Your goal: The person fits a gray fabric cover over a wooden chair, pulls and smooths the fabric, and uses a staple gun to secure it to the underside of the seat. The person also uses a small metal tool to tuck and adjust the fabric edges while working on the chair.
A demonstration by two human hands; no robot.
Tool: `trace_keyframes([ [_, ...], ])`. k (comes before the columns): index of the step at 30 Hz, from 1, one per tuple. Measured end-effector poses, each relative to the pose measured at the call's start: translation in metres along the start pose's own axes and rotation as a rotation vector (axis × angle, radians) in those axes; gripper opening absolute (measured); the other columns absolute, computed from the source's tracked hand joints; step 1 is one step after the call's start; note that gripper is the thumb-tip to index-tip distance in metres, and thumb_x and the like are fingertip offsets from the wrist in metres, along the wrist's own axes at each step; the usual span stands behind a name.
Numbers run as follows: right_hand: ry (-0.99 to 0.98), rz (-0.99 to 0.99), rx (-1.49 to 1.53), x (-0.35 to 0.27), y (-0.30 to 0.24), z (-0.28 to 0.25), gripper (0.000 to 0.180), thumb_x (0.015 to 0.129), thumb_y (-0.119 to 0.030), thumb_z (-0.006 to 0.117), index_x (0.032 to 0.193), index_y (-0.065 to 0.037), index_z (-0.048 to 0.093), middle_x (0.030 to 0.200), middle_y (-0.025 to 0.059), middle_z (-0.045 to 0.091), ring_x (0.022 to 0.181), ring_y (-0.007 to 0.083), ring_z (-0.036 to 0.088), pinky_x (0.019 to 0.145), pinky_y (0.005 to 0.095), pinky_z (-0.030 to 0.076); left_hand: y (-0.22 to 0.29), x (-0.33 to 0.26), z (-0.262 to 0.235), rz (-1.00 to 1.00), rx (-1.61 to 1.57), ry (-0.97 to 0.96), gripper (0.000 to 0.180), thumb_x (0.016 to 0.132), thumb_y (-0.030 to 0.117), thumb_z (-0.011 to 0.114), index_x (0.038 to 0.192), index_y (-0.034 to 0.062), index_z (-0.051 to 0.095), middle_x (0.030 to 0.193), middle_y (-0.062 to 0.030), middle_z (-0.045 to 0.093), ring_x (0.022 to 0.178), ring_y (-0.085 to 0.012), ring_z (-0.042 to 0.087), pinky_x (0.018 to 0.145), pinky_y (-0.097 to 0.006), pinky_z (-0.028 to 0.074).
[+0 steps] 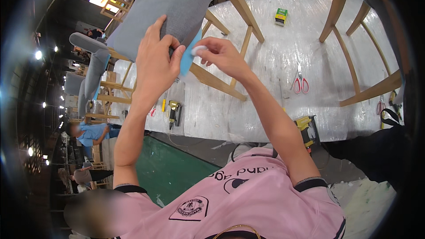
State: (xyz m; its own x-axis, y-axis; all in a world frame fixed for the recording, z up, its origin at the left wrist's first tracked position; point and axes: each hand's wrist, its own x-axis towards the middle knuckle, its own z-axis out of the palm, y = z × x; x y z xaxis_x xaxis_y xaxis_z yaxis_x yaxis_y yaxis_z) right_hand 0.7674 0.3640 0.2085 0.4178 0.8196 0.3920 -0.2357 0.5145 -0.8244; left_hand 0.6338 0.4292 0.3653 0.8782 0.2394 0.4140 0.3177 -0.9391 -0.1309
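A grey upholstered chair [175,0] with wooden legs lies tipped on the table in front of me. A strip of light blue material [189,55] shows along its underside edge. My left hand [158,57] rests on the grey cover, one finger stretched along it, with its thumb and a bent finger closed at the edge beside the blue strip. Just to the right, my right hand [223,57] is closed in a pinch on a small white rounded piece [198,51], held against or close to the blue strip. Its exact kind is too small to make out.
The table [265,88] is covered in clear plastic film. On it are red-handled scissors [301,85], a small green and yellow box [281,17] and a staple gun [175,114]. Another staple gun [306,130] sits by my right forearm. More chairs stand left and right; people are at the left.
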Motion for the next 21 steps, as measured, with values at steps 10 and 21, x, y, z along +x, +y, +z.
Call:
trace_keyframes([
  [10,0.184,-0.116,-0.049,0.017,0.032,0.021,0.025,0.082,-0.018,0.076,0.097,0.000,0.066,0.082,0.0070,0.067,0.078,0.0114,0.063,0.068,0.0270,0.050,0.020,-0.006,0.010,0.170,0.319,-0.047,0.014,0.088,0.020,0.073,0.091,0.0069,0.071,0.156,-0.0191,0.041,0.139,-0.0449,0.041,0.112,-0.051,0.034],
  [21,0.675,0.652,-0.881,-0.237,0.306,-0.240,0.072,0.082,-0.038,0.078,0.134,0.005,0.054,0.129,0.0278,0.061,0.122,0.0385,0.058,0.103,0.0470,0.047,0.001,0.015,0.005,-0.034,0.013,0.016,0.017,0.086,0.028,0.075,0.093,0.0126,0.078,0.153,-0.0257,0.043,0.141,-0.0423,0.040,0.115,-0.046,0.031],
])
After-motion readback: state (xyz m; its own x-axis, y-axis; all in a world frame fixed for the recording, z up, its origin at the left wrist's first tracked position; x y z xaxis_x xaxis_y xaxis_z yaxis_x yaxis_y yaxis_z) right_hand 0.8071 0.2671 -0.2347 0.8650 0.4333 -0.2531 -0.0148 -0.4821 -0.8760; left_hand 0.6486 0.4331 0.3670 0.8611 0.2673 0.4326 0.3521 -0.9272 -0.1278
